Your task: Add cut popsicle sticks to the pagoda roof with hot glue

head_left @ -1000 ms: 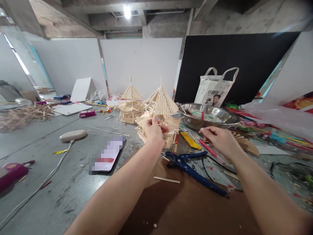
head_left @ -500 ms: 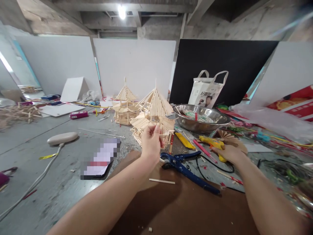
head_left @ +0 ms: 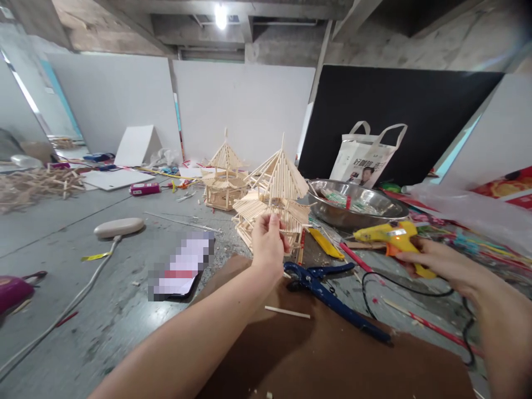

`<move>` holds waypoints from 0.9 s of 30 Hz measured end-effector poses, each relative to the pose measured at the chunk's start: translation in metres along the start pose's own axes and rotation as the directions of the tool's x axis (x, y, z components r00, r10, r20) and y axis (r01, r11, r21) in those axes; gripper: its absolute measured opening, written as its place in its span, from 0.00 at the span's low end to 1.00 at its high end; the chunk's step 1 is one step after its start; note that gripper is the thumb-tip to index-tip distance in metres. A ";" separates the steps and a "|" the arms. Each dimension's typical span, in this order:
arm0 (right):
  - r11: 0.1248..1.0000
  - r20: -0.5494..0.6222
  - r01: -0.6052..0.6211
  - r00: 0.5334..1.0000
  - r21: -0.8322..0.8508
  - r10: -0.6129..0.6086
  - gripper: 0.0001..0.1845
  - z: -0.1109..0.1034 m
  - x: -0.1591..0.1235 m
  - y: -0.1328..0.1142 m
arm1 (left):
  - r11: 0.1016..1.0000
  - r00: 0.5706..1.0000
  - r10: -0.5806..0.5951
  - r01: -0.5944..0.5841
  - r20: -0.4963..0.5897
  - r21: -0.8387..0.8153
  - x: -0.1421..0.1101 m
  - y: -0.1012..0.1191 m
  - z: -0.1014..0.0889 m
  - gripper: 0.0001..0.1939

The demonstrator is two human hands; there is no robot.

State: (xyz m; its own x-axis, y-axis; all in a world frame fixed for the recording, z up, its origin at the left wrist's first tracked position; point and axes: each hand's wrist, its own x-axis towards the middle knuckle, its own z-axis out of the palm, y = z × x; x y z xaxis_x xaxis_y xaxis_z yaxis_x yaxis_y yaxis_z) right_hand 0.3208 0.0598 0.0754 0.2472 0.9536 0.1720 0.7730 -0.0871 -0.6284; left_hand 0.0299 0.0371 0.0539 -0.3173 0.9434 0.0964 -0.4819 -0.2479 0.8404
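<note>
My right hand (head_left: 421,257) is wrapped round the handle of a yellow glue gun (head_left: 388,234), its nozzle pointing left toward a pavilion model. That model (head_left: 286,177), made of pale wooden sticks with a pointed roof, stands in the middle. In front of its lower tier is my left hand (head_left: 268,241), thumb and fingers pinched together. What they pinch is hidden, and I cannot tell whether they touch the model. Blue-handled cutters (head_left: 332,296) lie just right of my left wrist. A loose short stick (head_left: 287,312) rests on the brown board (head_left: 266,360).
A second stick pavilion (head_left: 224,188) stands behind on the left. A steel basin (head_left: 357,208) and a white bag (head_left: 366,155) are at the back right. A phone (head_left: 183,269) lies left of the board. The glue gun's black cord (head_left: 409,291) loops across the right side.
My right hand has picked up the glue gun and turned its nozzle leftward. My left hand keeps its pinch by the model. The whole view has shifted slightly.
</note>
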 end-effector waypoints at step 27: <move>0.666 0.453 -0.188 0.856 0.722 -0.249 0.15 0.021 -0.053 -0.191 | 0.998 0.999 -0.040 0.040 -0.011 -0.040 0.007 0.004 -0.004 0.07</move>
State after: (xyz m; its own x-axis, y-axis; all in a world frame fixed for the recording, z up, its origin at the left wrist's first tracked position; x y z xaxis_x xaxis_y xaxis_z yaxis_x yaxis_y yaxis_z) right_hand 0.1474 0.0324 0.1707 -0.2459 0.9685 -0.0399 0.0463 -0.0294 -0.9985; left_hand 0.0219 0.0417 0.0560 -0.3068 0.9501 0.0567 -0.5262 -0.2190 0.8217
